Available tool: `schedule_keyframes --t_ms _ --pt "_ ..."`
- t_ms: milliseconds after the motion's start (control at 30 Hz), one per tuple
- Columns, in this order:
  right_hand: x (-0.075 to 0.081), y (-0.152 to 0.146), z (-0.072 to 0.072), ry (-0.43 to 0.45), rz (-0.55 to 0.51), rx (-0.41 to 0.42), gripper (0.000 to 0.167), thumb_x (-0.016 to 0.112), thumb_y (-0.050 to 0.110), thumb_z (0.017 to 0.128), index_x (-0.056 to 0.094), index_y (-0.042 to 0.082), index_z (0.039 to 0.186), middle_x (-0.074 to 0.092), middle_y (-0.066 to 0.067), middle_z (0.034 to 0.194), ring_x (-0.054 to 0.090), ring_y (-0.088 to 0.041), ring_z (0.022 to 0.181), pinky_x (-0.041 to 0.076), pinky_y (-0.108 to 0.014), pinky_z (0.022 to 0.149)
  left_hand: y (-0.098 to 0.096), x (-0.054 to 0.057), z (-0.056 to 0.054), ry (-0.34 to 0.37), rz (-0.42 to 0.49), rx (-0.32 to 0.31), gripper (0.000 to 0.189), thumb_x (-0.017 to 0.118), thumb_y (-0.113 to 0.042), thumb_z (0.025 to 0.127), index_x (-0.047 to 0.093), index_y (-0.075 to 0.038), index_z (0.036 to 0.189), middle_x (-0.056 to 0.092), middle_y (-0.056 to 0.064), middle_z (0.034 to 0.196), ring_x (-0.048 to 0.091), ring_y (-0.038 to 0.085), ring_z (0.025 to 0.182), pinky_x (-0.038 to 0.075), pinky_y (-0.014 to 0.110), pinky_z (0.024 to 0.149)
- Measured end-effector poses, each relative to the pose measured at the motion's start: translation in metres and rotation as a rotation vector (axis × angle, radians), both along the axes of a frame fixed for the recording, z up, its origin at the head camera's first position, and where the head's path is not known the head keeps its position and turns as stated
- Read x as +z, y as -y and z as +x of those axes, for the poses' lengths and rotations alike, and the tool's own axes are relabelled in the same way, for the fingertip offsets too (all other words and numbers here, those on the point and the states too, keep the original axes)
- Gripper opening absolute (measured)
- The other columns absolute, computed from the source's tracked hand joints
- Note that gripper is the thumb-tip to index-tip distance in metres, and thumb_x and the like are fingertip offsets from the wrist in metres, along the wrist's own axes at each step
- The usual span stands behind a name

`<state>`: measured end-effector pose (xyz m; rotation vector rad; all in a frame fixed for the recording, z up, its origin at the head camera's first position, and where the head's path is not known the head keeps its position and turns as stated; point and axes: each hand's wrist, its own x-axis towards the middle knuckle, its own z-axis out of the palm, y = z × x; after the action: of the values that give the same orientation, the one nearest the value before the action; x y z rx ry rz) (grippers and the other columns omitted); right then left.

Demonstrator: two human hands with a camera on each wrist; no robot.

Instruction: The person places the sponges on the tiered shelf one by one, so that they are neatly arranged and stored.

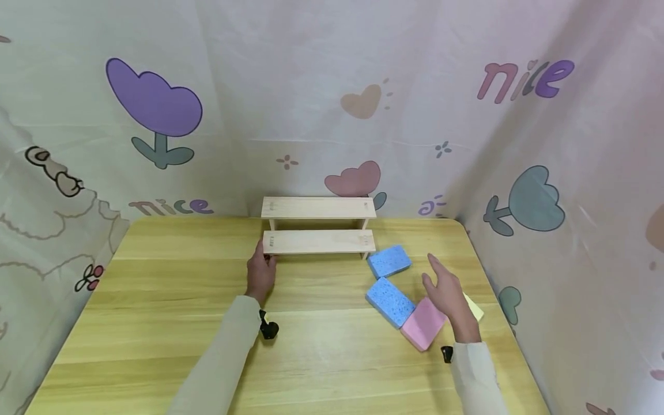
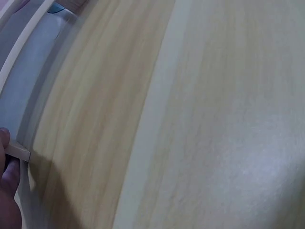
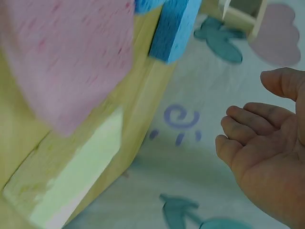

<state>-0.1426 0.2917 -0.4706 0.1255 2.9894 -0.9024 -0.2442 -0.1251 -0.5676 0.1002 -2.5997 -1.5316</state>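
Note:
A two-tier wooden rack (image 1: 319, 242) stands at the back of the table. My left hand (image 1: 261, 275) holds it at the left end of its lower step; in the left wrist view, thumb and fingers pinch a wooden end piece (image 2: 18, 151). My right hand (image 1: 447, 294) is relaxed with nothing in it, over the right side of the table. Below and beside it lie a pink sponge (image 1: 423, 327) and a yellow sponge (image 1: 474, 308), the latter partly hidden by the hand. Two blue sponges, one farther back (image 1: 389, 261) and one nearer (image 1: 390, 302), lie right of the rack.
The wood-grain table (image 1: 155, 323) ends at a patterned curtain (image 1: 290, 86) behind and on both sides. The rack's back edge sits close to this curtain. A black wrist strap part (image 1: 268, 327) shows at the left sleeve.

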Motion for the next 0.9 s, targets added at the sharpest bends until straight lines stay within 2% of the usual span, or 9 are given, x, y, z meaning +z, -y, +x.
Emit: schedule_keyframes --t_ms 133,267,467,600,767,900 --pt "0.003 -0.02 0.01 0.011 0.016 -0.067 0.059 0.046 0.021 0.098 0.024 0.001 0.149 0.027 -0.025 0.152 0.027 -0.047 0.137 0.026 -0.058 0.111 -0.001 0.002 0.001 -0.013 -0.001 0.008 0.057 0.054 -0.007 0.095 0.029 -0.004 0.147 0.059 0.026 0.121 0.06 0.036 0.107 0.052 0.047 0.082" --pt "0.001 -0.04 0.022 0.019 0.07 -0.112 0.061 0.049 0.022 0.097 0.025 -0.004 0.147 0.03 -0.031 0.148 0.03 -0.051 0.134 0.028 -0.06 0.109 -0.001 0.005 0.003 0.004 0.009 0.017 0.056 0.054 -0.007 0.095 0.03 -0.005 0.146 0.059 0.026 0.121 0.06 0.036 0.108 0.052 0.047 0.084" --pt "-0.007 -0.061 0.041 0.036 0.106 -0.111 0.065 0.055 0.021 0.093 0.027 -0.009 0.144 0.032 -0.036 0.143 0.033 -0.054 0.129 0.032 -0.062 0.104 -0.001 0.006 0.003 -0.01 -0.007 0.032 0.058 0.055 -0.006 0.094 0.03 -0.002 0.146 0.058 0.029 0.121 0.06 0.039 0.109 0.052 0.05 0.084" --pt "-0.013 -0.071 0.049 0.1 0.104 -0.099 0.073 0.06 0.022 0.09 0.023 -0.011 0.144 0.029 -0.038 0.143 0.031 -0.056 0.128 0.033 -0.063 0.102 0.001 0.004 0.004 -0.023 -0.017 0.035 0.058 0.056 -0.006 0.094 0.031 -0.001 0.146 0.059 0.029 0.121 0.06 0.04 0.11 0.052 0.05 0.085" --pt "-0.018 -0.08 0.057 0.222 0.095 -0.124 0.084 0.064 0.028 0.087 0.018 -0.009 0.147 0.026 -0.04 0.143 0.029 -0.058 0.127 0.035 -0.065 0.1 0.001 0.004 0.003 -0.008 -0.016 0.013 0.057 0.056 -0.008 0.094 0.032 -0.002 0.146 0.059 0.028 0.123 0.06 0.038 0.111 0.053 0.049 0.084" --pt "-0.023 -0.086 0.06 0.259 0.092 -0.127 0.092 0.068 0.03 0.084 0.015 -0.009 0.147 0.026 -0.042 0.142 0.03 -0.06 0.125 0.036 -0.065 0.099 0.0 0.005 0.003 -0.002 -0.019 0.009 0.056 0.056 -0.008 0.095 0.032 -0.003 0.145 0.06 0.027 0.12 0.061 0.038 0.108 0.053 0.048 0.082"
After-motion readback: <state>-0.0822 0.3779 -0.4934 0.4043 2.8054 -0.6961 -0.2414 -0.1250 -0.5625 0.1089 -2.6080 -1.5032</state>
